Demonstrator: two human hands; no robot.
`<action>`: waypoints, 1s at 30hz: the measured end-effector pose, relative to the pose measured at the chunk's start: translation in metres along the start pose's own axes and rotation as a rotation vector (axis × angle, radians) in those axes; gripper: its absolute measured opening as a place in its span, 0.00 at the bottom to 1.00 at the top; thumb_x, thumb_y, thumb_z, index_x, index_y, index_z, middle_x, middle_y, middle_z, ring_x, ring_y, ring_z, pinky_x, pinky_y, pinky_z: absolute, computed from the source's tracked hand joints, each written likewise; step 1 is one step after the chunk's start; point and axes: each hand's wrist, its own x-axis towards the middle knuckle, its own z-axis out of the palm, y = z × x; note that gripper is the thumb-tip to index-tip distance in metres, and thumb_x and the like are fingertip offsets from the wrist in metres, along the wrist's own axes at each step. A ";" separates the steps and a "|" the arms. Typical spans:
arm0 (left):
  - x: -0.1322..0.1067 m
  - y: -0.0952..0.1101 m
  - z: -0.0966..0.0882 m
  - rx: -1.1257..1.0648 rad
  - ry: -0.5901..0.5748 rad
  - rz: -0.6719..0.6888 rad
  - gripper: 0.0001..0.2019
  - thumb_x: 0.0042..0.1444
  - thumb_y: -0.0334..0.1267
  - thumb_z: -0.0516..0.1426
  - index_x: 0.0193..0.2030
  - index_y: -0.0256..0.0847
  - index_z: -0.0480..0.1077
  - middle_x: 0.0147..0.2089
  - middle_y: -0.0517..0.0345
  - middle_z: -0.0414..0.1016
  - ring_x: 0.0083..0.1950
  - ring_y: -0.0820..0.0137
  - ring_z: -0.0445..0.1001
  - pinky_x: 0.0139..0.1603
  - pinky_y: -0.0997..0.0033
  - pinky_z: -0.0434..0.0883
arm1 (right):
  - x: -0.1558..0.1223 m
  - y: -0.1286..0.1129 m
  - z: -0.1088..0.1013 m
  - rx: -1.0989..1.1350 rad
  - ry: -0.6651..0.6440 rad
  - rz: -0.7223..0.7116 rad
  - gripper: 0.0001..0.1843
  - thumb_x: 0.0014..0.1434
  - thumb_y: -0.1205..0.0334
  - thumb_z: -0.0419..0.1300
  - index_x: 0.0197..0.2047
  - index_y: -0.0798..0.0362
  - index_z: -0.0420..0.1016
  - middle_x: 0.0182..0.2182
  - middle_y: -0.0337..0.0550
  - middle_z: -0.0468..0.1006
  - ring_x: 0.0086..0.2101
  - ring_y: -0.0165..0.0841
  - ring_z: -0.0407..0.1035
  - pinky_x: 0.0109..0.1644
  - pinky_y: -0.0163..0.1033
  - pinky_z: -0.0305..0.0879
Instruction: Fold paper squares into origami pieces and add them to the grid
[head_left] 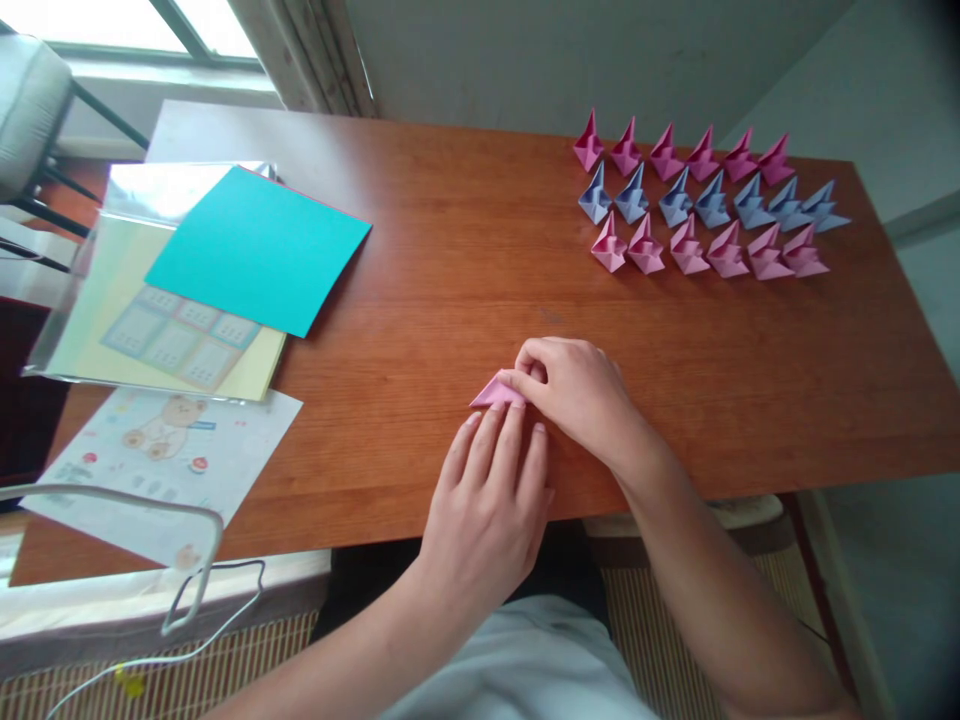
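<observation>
The folded pink paper [491, 392] lies on the table [420, 270] just beyond your left fingertips, long axis running side to side, sharp tip leftward. Both your hands touch it: your left hand [491, 490] rests loosely spread, pressing its near edge without gripping; your right hand [574, 390] nearly closes thumb and forefinger on its far right part. Beyond stand 3 rows of folded figures [688, 245]. Print on the bear sheet [169, 460] is too small to read.

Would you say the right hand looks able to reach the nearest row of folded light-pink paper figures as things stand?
Probably yes: between the right hand and that row of figures only brown wooden tabletop shows, though it is touching a folded pink paper piece.
</observation>
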 end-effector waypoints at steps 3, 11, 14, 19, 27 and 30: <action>0.000 -0.005 0.000 -0.009 0.000 -0.011 0.26 0.67 0.40 0.55 0.69 0.30 0.66 0.73 0.37 0.63 0.75 0.48 0.61 0.74 0.46 0.61 | 0.000 0.000 0.000 0.001 0.002 -0.003 0.11 0.62 0.53 0.65 0.30 0.48 0.76 0.31 0.36 0.81 0.32 0.33 0.70 0.33 0.38 0.51; 0.003 -0.007 0.000 -0.026 -0.031 -0.043 0.31 0.69 0.46 0.53 0.73 0.28 0.59 0.76 0.38 0.58 0.77 0.49 0.55 0.76 0.48 0.59 | -0.001 0.000 -0.002 0.027 0.000 -0.016 0.11 0.62 0.54 0.65 0.30 0.49 0.76 0.31 0.36 0.81 0.32 0.33 0.71 0.33 0.38 0.52; 0.006 -0.006 0.001 0.005 -0.007 -0.050 0.34 0.69 0.47 0.52 0.72 0.21 0.59 0.74 0.33 0.61 0.75 0.48 0.59 0.75 0.50 0.60 | -0.001 0.000 -0.002 0.037 -0.001 -0.023 0.11 0.62 0.54 0.65 0.30 0.49 0.76 0.31 0.36 0.81 0.32 0.32 0.71 0.34 0.38 0.53; 0.008 -0.006 0.003 0.049 -0.022 -0.055 0.38 0.68 0.51 0.54 0.70 0.16 0.59 0.72 0.28 0.63 0.72 0.44 0.63 0.71 0.51 0.66 | -0.001 0.001 -0.002 0.024 0.003 -0.032 0.12 0.62 0.52 0.65 0.30 0.49 0.76 0.30 0.36 0.81 0.31 0.33 0.70 0.34 0.38 0.52; 0.013 -0.005 0.007 0.122 -0.057 0.006 0.41 0.69 0.55 0.50 0.71 0.11 0.56 0.74 0.22 0.57 0.75 0.42 0.58 0.74 0.50 0.61 | 0.000 0.001 -0.006 0.001 -0.014 -0.036 0.11 0.64 0.53 0.63 0.31 0.48 0.77 0.31 0.37 0.82 0.32 0.33 0.70 0.34 0.38 0.52; 0.015 -0.006 0.008 0.119 -0.093 0.011 0.43 0.69 0.57 0.50 0.71 0.12 0.56 0.74 0.23 0.56 0.76 0.41 0.56 0.75 0.50 0.60 | 0.002 0.002 -0.009 -0.001 -0.039 -0.041 0.12 0.63 0.51 0.63 0.32 0.48 0.78 0.30 0.37 0.82 0.31 0.33 0.71 0.34 0.38 0.52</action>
